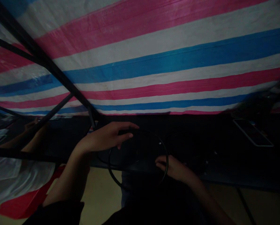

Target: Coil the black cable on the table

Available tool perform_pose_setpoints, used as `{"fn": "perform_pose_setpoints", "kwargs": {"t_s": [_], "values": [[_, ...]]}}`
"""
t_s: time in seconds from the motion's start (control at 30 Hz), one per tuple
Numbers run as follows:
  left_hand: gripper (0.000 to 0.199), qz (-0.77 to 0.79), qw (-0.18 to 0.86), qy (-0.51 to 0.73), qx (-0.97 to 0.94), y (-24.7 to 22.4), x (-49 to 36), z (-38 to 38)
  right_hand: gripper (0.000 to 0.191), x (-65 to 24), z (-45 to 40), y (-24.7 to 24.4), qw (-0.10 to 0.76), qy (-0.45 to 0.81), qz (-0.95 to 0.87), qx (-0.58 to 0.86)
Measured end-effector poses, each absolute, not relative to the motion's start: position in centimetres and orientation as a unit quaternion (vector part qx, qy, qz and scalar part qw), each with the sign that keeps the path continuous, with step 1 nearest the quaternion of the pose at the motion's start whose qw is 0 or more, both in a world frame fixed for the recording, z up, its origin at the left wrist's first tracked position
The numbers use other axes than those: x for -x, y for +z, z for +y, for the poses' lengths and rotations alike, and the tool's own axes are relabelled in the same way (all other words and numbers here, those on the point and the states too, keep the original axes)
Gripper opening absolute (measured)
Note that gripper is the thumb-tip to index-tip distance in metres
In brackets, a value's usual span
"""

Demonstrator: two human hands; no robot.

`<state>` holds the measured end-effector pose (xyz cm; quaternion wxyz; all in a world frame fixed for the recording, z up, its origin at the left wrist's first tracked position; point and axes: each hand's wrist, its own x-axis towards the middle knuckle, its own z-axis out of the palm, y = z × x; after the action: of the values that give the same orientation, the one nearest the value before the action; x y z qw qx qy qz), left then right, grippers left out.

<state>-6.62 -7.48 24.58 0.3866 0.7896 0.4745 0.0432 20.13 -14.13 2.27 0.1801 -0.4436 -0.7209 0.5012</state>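
A thin black cable (166, 150) is bent into a large loop above the edge of the dark tabletop and my lap. My left hand (109, 136) is at the upper left of this loop, index finger and thumb reaching round the cable with a small gap between their tips. On the loop's right side, my right hand (171, 167) has its fingers closed about the cable, which crosses in front of them. A small pale spot, perhaps a tag, shows near the cable's upper right. Dim light hides the cable's ends.
The black tabletop (196, 137) carries a phone-like device (253, 132) with a light rim at right. Behind hangs a striped plastic sheet (168, 65). A dark metal frame (60, 75) slants at left; beyond it are another person's arms (35, 137) and a red stool (24, 203).
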Motion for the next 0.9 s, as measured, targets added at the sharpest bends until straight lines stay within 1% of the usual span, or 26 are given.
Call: {"fn": "perform_pose_setpoints", "kwargs": {"t_s": [0.03, 0.13, 0.2, 0.23, 0.3, 0.37, 0.4, 0.43, 0.53, 0.57, 0.63, 0.7, 0.8, 0.87, 0.9], "values": [[0.043, 0.47, 0.388, 0.042, -0.792, 25.1, 6.5, -7.5, 0.022, -20.9, -13.2, 3.0, 0.221, 0.472, -0.712, 0.47], [0.043, 0.463, 0.374, 0.042, -0.803, 26.0, 6.1, -7.2, 0.026, -21.8, -10.8, 5.8, 0.415, 0.37, -0.639, 0.531], [0.042, 0.446, 0.336, 0.062, -0.827, 26.2, 5.8, -6.6, 0.033, -21.3, -9.6, 7.6, 0.513, 0.336, -0.619, 0.491], [0.04, 0.431, 0.312, 0.075, -0.843, 26.3, 5.6, -6.2, 0.039, -20.9, -9.0, 8.4, 0.536, 0.334, -0.631, 0.45], [0.037, 0.391, 0.28, 0.096, -0.872, 26.4, 5.2, -5.4, 0.059, -19.6, -7.9, 9.7, 0.542, 0.335, -0.671, 0.379], [0.034, 0.354, 0.274, 0.1, -0.888, 26.6, 4.8, -4.9, 0.077, -18.3, -6.6, 10.4, 0.526, 0.327, -0.696, 0.364], [0.034, 0.341, 0.276, 0.099, -0.893, 26.8, 4.6, -4.7, 0.077, -17.7, -6.0, 10.6, 0.518, 0.324, -0.701, 0.368], [0.034, 0.334, 0.274, 0.099, -0.896, 27.1, 4.5, -4.6, 0.07, -17.2, -5.4, 10.7, 0.51, 0.329, -0.702, 0.373], [0.031, 0.346, 0.248, 0.113, -0.898, 28.1, 4.6, -4.7, 0.025, -16.2, -4.0, 10.1, 0.474, 0.418, -0.675, 0.38], [0.03, 0.36, 0.238, 0.124, -0.894, 28.4, 4.9, -4.7, 0.022, -16.0, -3.7, 9.7, 0.457, 0.461, -0.656, 0.385], [0.031, 0.392, 0.232, 0.167, -0.874, 28.7, 5.7, -4.8, 0.028, -15.8, -3.4, 8.6, 0.449, 0.528, -0.607, 0.389], [0.032, 0.425, 0.256, 0.243, -0.833, 28.3, 6.7, -4.7, 0.032, -15.6, -3.4, 7.5, 0.483, 0.557, -0.567, 0.366], [0.026, 0.454, 0.331, 0.417, -0.714, 26.2, 7.6, -4.2, 0.04, -15.2, -3.6, 6.6, 0.543, 0.57, -0.523, 0.326], [0.023, 0.451, 0.388, 0.511, -0.621, 24.2, 7.9, -3.7, 0.046, -14.7, -3.9, 6.3, 0.55, 0.603, -0.492, 0.302], [0.023, 0.446, 0.411, 0.539, -0.585, 23.2, 7.9, -3.5, 0.047, -14.5, -4.1, 6.2, 0.549, 0.623, -0.476, 0.289]]}}
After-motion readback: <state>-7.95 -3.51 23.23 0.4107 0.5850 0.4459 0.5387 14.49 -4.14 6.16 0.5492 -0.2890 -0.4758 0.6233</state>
